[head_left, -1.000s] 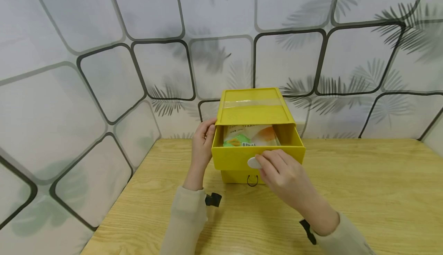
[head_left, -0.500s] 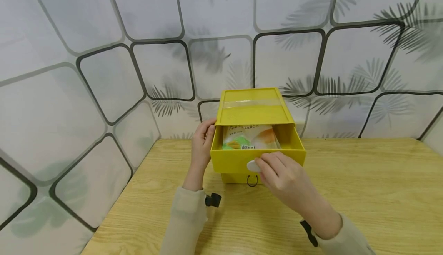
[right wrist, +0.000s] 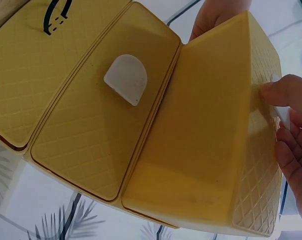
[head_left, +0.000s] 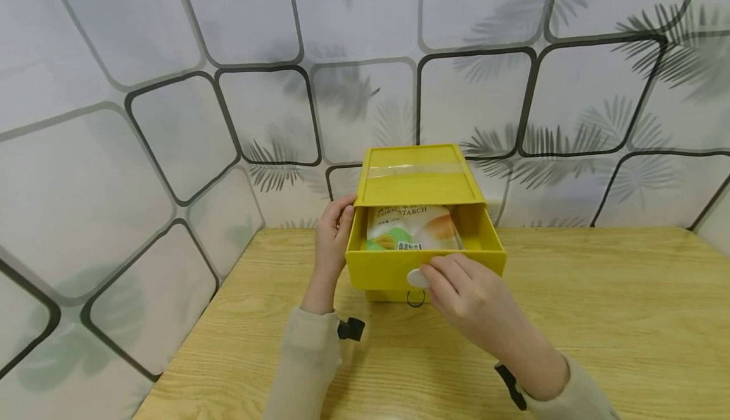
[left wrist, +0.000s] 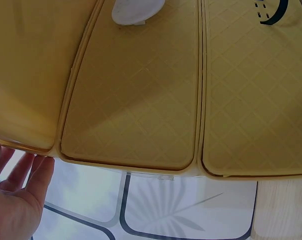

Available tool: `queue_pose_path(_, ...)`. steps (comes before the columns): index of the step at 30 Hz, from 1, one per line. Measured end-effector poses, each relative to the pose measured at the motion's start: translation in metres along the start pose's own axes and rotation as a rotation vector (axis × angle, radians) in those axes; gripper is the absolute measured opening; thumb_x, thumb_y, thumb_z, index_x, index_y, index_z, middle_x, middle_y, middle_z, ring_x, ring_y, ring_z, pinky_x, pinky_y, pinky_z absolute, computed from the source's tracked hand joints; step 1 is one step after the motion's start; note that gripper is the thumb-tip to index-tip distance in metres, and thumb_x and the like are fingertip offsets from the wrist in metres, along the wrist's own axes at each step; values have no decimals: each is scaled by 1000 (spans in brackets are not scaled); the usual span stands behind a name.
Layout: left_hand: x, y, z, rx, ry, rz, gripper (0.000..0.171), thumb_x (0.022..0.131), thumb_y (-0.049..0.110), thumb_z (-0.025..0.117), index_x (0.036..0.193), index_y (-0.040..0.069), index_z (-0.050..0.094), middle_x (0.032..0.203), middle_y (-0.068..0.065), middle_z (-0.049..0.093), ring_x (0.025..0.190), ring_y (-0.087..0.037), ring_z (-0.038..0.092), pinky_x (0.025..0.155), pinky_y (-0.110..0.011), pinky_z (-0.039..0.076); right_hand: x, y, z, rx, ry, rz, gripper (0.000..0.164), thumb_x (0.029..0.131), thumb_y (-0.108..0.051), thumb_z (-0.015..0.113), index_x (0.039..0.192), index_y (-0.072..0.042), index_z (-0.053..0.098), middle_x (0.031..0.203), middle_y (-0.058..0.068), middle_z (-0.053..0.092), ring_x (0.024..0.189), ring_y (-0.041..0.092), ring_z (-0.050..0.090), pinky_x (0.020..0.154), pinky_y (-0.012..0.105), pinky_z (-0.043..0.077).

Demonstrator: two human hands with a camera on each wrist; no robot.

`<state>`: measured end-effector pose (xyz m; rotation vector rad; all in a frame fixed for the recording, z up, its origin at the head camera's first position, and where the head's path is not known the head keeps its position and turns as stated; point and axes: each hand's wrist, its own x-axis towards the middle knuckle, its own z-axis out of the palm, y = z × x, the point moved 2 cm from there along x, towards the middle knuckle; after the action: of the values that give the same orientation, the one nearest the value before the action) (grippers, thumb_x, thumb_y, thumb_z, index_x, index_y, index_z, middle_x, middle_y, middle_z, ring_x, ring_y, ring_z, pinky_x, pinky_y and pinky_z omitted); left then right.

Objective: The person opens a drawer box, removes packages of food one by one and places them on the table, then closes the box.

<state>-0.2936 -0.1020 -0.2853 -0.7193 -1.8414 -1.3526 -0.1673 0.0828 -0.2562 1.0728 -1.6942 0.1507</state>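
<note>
A yellow drawer cabinet (head_left: 420, 185) stands on the table, its top drawer (head_left: 373, 271) pulled partway out. Inside that drawer lies a corn starch bag (head_left: 407, 230), white with green and orange print. My right hand (head_left: 472, 296) pinches the white drawer handle (head_left: 418, 278) between thumb and fingers; the right wrist view shows the thumb (right wrist: 286, 92) above it. At the cabinet's left side, my left hand (head_left: 334, 236) rests its fingers against the wall near the upper front corner. The left wrist view shows these fingers (left wrist: 38, 182) along the cabinet's edge.
Below the top drawer, the middle drawer has a white handle (right wrist: 126, 80) and the lowest a black loop handle (right wrist: 57, 15). Clear tape (head_left: 416, 170) crosses the cabinet top. Behind the wooden table (head_left: 604, 306) hangs a patterned wall covering (head_left: 365, 103).
My right hand has drawn the top drawer farther out toward me, and more of the corn starch bag shows. The left hand has stayed at the cabinet's side.
</note>
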Motion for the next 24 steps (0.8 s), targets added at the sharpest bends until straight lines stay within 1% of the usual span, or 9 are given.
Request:
queue_pose_path(6, 0, 1, 0, -3, -1, 2, 24, 83, 10, 39, 103, 3, 52, 99, -7, 51, 90, -14, 45, 72, -25, 39, 2, -3, -4, 7, -25, 0, 25, 79, -8, 36, 75, 4, 57, 72, 11, 53, 62, 21, 50, 55, 27, 44)
queue_pose_path(14, 0, -1, 0, -14, -1, 16, 24, 83, 8, 40, 102, 1, 52, 98, -7, 51, 91, -15, 45, 73, -26, 38, 9, -7, -10, 9, -32, -15, 24, 77, -5, 35, 74, 5, 57, 70, 10, 52, 60, 19, 49, 52, 25, 43)
queue_pose_path(24, 0, -1, 0, -16, 2, 6, 24, 83, 9, 40, 102, 2, 52, 98, -7, 51, 90, -13, 45, 73, -25, 38, 13, -10, -15, -2, -37, -24, 23, 76, -4, 34, 72, 5, 56, 68, 10, 51, 58, 18, 47, 50, 24, 42)
